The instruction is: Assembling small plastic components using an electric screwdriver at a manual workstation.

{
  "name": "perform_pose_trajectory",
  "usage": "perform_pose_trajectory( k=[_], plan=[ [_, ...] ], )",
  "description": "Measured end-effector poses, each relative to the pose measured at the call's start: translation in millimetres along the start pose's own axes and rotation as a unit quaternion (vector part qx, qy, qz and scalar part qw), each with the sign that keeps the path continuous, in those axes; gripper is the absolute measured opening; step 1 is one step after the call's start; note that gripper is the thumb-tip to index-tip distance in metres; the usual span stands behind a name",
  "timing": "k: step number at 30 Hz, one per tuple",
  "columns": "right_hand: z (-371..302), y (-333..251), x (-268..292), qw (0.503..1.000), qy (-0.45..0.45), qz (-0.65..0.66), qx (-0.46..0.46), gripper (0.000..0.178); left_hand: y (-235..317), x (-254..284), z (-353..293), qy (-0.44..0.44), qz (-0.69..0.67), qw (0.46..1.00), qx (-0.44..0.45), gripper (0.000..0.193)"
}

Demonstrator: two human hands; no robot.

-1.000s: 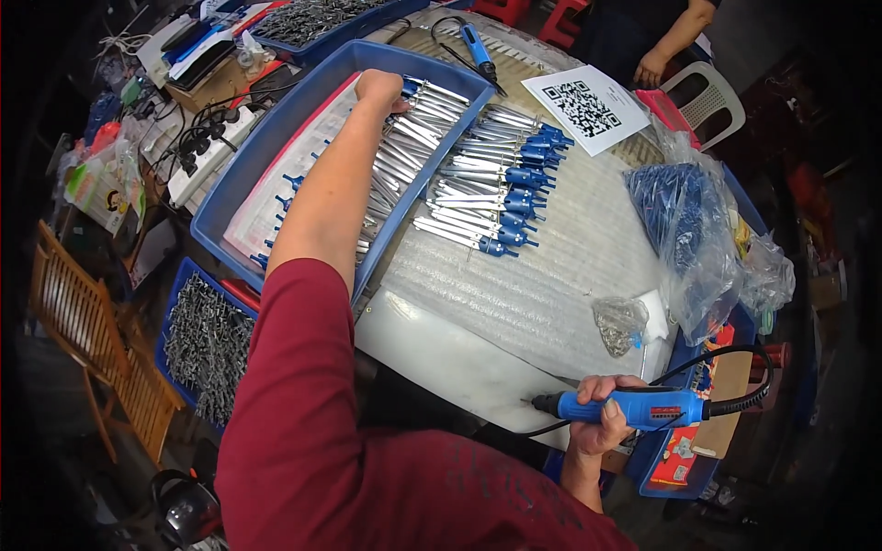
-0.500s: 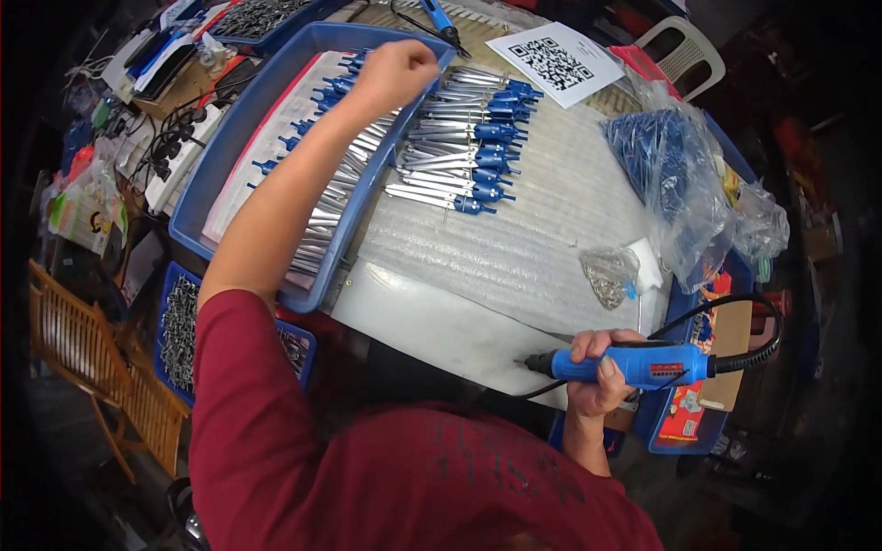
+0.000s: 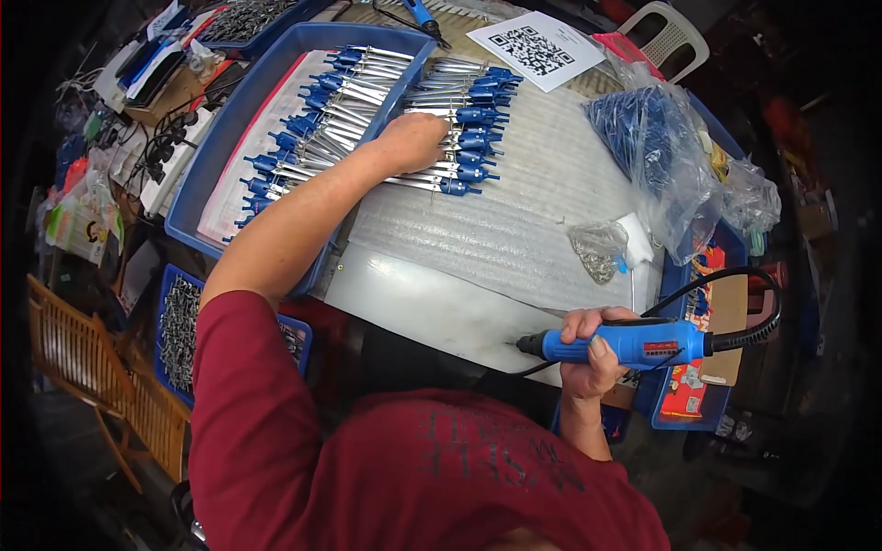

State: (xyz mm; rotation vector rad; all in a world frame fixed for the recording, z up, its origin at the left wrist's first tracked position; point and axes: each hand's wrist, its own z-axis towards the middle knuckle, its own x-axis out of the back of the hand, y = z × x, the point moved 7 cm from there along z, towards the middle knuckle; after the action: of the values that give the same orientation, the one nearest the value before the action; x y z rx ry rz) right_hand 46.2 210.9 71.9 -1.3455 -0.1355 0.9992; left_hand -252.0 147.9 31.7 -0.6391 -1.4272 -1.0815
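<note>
My left hand (image 3: 415,144) reaches over a row of drawing compasses (image 3: 482,119) with silver legs and blue heads, laid side by side on the foam-covered table. Its fingers curl down onto the legs; the fingertips are hidden, so what they grip does not show. My right hand (image 3: 591,354) is wrapped around a blue electric screwdriver (image 3: 657,343), held level at the table's near edge with its black tip pointing left. More compasses (image 3: 344,106) lie in a blue tray (image 3: 188,197) to the left of the row.
A clear bag of blue parts (image 3: 634,138) and a small bag of metal pieces (image 3: 597,253) lie on the right. A printed sheet (image 3: 536,50) and another blue screwdriver (image 3: 421,16) are at the back. The held screwdriver's black cable (image 3: 776,312) loops on the right.
My left hand has come down from above the tray's far end, moving nearer and right onto the compass row. The right hand keeps hold of the screwdriver.
</note>
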Motion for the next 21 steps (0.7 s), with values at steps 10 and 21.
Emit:
perform_pose_trajectory(
  k=[10, 21],
  plan=[
    [-5.2, -5.1, 0.6, 1.000, -0.001, -0.004, -0.006, 0.039, 15.6, 11.1, -12.6, 0.024, -0.041, 0.998, -0.033, 0.018],
    [-6.1, -13.7, 2.4, 1.000, -0.015, 0.012, 0.023, 0.037, 87.7, 7.5, -113.0, -0.117, -0.575, 0.795, 0.154, 0.014]
  ],
)
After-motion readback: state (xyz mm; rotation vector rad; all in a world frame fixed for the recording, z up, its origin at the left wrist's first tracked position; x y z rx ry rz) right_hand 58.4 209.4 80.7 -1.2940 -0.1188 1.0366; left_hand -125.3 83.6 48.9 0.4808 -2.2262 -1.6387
